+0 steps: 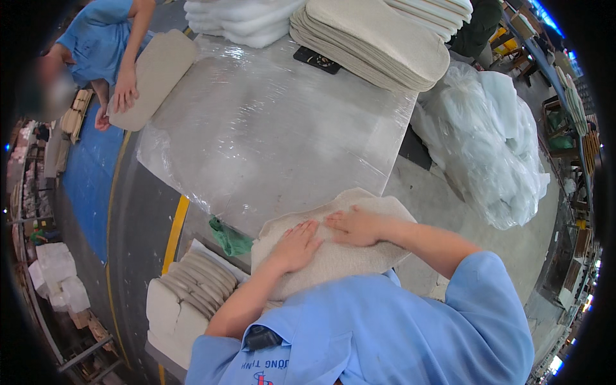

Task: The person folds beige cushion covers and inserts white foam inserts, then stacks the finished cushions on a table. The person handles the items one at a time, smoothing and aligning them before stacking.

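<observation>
A cream fleecy pad (346,256), oval in shape, lies at the near edge of a table wrapped in clear plastic film (269,128). My left hand (296,245) rests flat on the pad's left part, fingers spread. My right hand (357,226) presses flat on its middle, fingertips pointing left and almost meeting the left hand. Neither hand grips anything. My blue sleeves and shirt hide the pad's near edge.
A stack of beige pads (378,40) and white foam pieces (240,19) stand at the table's far end. Another person (102,38) in blue holds a pad (154,77) at far left. Clear plastic bags (494,141) lie right; more stacked pads (192,285) sit lower left.
</observation>
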Available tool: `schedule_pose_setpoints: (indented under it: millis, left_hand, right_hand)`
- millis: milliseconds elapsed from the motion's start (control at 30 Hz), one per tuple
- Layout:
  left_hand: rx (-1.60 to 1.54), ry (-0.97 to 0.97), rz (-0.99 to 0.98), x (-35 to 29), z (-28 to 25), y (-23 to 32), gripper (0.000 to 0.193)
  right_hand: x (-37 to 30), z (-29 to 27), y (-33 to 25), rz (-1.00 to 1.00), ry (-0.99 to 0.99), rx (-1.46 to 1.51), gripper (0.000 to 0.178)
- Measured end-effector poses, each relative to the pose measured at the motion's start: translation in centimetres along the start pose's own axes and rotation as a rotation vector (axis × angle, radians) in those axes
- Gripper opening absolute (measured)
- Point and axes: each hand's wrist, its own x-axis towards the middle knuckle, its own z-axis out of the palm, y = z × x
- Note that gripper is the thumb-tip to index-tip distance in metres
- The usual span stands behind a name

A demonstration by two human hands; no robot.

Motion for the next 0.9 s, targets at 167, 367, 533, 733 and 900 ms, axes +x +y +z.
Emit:
schedule_pose_setpoints:
  millis: [167, 367, 533, 733, 900]
  left_hand:
    - [-0.44, 0.293, -0.156, -4.7, -4.1, -2.6, 0.057]
    - [-0.685, 0.439, -0.493, -11.9, 0.3, -6.1, 0.084]
    - [-1.202, 0.242, -0.603, -9.8, 1.4, -6.9, 0.08]
    - [-1.104, 0.297, -0.629, -6.9, 1.3, -7.5, 0.062]
    - [-1.156, 0.303, -0.728, -6.2, 1.2, -7.1, 0.066]
  right_hand:
    - [-5.3, -3.9, 4.0, 0.227, 0.481, 0.624, 0.066]
    - [-10.9, -3.0, 6.8, 0.681, 0.286, 0.733, 0.095]
    - [-8.0, -1.3, 7.8, 0.732, 0.255, 0.802, 0.099]
    - [-5.0, -2.1, 8.7, 0.886, 0.159, 0.618, 0.102]
    - [-4.4, -1.5, 9.6, 0.888, 0.162, 0.633, 0.101]
